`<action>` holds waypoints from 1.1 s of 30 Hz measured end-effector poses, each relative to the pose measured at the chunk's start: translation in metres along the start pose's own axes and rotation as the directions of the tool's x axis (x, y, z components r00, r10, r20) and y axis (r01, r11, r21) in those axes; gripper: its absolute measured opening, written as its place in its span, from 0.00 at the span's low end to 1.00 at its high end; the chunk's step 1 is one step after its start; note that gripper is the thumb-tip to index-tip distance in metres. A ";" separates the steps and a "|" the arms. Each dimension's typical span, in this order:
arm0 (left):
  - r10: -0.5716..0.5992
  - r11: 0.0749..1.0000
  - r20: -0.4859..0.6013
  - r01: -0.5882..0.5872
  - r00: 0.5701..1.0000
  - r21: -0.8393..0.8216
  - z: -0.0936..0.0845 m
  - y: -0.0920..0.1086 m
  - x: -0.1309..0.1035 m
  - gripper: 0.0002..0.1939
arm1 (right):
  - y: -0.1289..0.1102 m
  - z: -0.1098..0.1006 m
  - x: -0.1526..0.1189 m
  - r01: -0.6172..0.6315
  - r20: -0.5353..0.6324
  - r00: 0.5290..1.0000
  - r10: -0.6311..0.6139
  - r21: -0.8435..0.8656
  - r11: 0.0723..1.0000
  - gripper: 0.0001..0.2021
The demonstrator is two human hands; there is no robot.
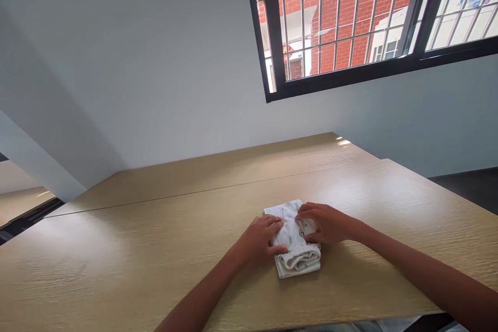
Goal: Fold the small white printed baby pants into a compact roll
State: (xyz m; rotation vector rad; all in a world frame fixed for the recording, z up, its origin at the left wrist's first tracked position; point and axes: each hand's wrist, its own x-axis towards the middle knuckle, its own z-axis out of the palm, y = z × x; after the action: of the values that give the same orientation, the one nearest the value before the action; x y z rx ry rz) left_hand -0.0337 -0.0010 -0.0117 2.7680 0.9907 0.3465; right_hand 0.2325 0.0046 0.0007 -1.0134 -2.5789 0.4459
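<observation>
A white cloth with small printed figures (292,228) lies folded into a compact bundle on the wooden table (175,249). Its near end shows a gathered, ribbed edge above a flat folded layer. My left hand (260,241) rests on the left side of the bundle, fingers apart, with the thumb near the ribbed edge. On the right side, my right hand (324,223) touches the cloth with its fingertips, thumb and fingers apart. The undersides of both hands are hidden.
Behind the table stands a pale wall (175,72). A black-framed window with metal bars (350,70) is at the upper right. The table's front edge runs along the bottom, and a seam crosses its far part.
</observation>
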 end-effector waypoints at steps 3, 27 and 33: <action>0.009 1.000 -0.002 -0.009 1.000 0.030 0.002 0.008 0.002 0.20 | -0.007 -0.001 -0.001 0.035 0.054 0.998 -0.036 0.010 0.999 0.18; -0.188 0.903 -0.145 0.113 0.971 -0.414 -0.010 0.004 -0.007 0.17 | 0.003 -0.002 -0.003 0.026 -0.190 0.982 0.003 0.152 0.988 0.17; 0.051 0.985 -0.103 -0.067 0.993 -0.158 -0.007 0.003 -0.005 0.30 | -0.008 0.003 -0.008 0.223 -0.095 0.970 -0.223 -0.012 0.975 0.28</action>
State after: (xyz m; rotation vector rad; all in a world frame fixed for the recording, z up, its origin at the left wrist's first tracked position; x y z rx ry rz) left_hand -0.0375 -0.0063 -0.0051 2.6594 0.8617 0.5523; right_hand 0.2317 -0.0071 -0.0007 -0.7142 -2.5675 0.3287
